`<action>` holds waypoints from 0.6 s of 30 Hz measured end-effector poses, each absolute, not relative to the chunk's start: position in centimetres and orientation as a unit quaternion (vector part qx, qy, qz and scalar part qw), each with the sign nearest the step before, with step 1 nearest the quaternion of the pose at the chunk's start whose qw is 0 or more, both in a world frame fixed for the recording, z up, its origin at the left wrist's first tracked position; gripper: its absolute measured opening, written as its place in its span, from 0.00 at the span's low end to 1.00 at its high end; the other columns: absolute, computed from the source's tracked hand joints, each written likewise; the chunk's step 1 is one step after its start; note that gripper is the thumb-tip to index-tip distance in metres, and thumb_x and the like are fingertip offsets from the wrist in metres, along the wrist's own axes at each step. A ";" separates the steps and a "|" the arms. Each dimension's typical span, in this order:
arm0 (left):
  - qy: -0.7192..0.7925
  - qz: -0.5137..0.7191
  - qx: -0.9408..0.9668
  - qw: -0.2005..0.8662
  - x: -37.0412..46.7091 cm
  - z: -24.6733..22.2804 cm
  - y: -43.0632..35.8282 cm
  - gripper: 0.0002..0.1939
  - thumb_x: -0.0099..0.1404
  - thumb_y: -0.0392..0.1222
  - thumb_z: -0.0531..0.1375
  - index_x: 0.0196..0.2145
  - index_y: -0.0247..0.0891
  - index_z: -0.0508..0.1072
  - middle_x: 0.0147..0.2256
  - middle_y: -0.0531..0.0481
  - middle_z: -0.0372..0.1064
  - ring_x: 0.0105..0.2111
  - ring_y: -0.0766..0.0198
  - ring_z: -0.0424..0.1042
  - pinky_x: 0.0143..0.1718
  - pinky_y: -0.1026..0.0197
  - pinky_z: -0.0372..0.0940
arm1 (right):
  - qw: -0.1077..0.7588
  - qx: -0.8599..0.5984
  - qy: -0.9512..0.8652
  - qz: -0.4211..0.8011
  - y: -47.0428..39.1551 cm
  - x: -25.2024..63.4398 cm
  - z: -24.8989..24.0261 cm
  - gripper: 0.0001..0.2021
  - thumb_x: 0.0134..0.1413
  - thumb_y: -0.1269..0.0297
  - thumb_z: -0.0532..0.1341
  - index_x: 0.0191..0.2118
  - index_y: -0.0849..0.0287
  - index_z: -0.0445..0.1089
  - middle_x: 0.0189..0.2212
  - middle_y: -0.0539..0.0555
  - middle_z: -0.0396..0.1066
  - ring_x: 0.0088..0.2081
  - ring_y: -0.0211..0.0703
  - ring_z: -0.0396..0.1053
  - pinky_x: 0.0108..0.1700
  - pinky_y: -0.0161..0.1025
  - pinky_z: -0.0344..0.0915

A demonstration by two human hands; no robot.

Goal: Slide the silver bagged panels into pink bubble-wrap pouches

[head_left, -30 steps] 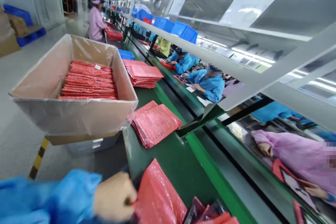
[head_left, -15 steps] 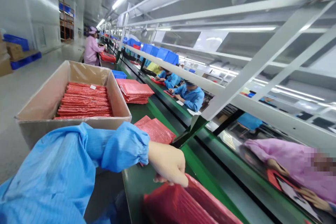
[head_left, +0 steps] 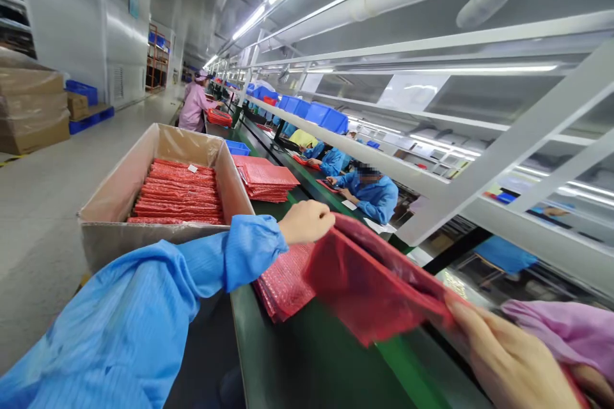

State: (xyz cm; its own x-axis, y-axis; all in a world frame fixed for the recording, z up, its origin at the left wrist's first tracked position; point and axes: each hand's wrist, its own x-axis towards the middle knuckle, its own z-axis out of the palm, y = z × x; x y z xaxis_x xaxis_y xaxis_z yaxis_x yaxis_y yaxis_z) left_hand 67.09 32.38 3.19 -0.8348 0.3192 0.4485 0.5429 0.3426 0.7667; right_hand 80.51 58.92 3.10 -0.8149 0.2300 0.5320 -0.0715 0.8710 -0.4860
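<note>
Between my two hands hangs a red bubble bag (head_left: 369,281), its long upper edge slightly parted. My left hand (head_left: 307,222), in a blue sleeve, is closed with thumb and fingers pinching the bag's left upper corner. At the other end my right hand (head_left: 513,351) grips the bag's right side, fingers partly hidden behind it. Below and left of the held bag, a small pile of red bubble bags (head_left: 283,281) lies on the green worktop (head_left: 288,358). The held bag covers part of that pile.
An open cardboard box (head_left: 158,230) full of red bags stands at left, beside a taller stack of red bags (head_left: 268,179) and a blue tray (head_left: 237,147). White frame bars (head_left: 508,140) slant across the right. Co-workers sit across the belt; a pink sleeve (head_left: 566,332) is close to my right hand.
My left hand has risen with the red bag's corner, lifting the bag off the low front area. My right hand has come into view holding its other end. The view has turned slightly left.
</note>
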 end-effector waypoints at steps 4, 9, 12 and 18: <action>-0.791 -0.568 -0.196 0.114 66.5 -1.6 32.0 0.17 0.67 0.38 0.45 0.45 0.34 0.70 0.42 0.46 0.73 0.42 0.63 0.71 0.46 0.63 0.63 | 0.308 0.032 -0.930 0.198 53.7 76.5 -1.6 0.21 0.58 0.51 0.44 0.20 0.52 0.60 0.14 0.53 0.60 0.17 0.43 0.60 0.21 0.39 0.59; -0.826 -0.555 -0.084 0.041 69.2 -15.5 31.7 0.19 0.57 0.33 0.54 0.47 0.27 0.69 0.54 0.29 0.65 0.60 0.44 0.58 0.63 0.44 0.47 | 0.267 0.100 -0.955 0.086 50.2 75.5 -16.2 0.18 0.58 0.68 0.45 0.22 0.57 0.66 0.26 0.59 0.70 0.29 0.46 0.70 0.31 0.38 0.66; -0.838 -0.540 -0.071 0.039 69.9 -20.7 31.5 0.27 0.55 0.33 0.56 0.54 0.28 0.65 0.60 0.30 0.57 0.64 0.46 0.50 0.66 0.46 0.42 | 0.232 0.110 -0.966 0.021 50.0 76.4 -20.2 0.18 0.59 0.75 0.48 0.22 0.58 0.67 0.25 0.57 0.69 0.31 0.49 0.68 0.28 0.38 0.64; -0.838 -0.543 -0.054 0.030 68.7 -22.1 30.8 0.29 0.56 0.38 0.59 0.57 0.36 0.62 0.60 0.37 0.57 0.64 0.50 0.52 0.63 0.50 0.51 | 0.165 0.083 -0.976 -0.115 47.9 75.2 -16.3 0.11 0.60 0.58 0.61 0.32 0.61 0.69 0.34 0.58 0.68 0.39 0.51 0.67 0.33 0.39 0.65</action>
State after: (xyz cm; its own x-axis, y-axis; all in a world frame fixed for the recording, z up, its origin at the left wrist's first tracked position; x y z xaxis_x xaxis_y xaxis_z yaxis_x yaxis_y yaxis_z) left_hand 68.71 30.76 -22.08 -0.9924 0.0580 0.1082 0.1224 0.4049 0.9061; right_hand 75.22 47.86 -16.32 -0.9317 -0.2002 0.3032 -0.1244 0.9598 0.2517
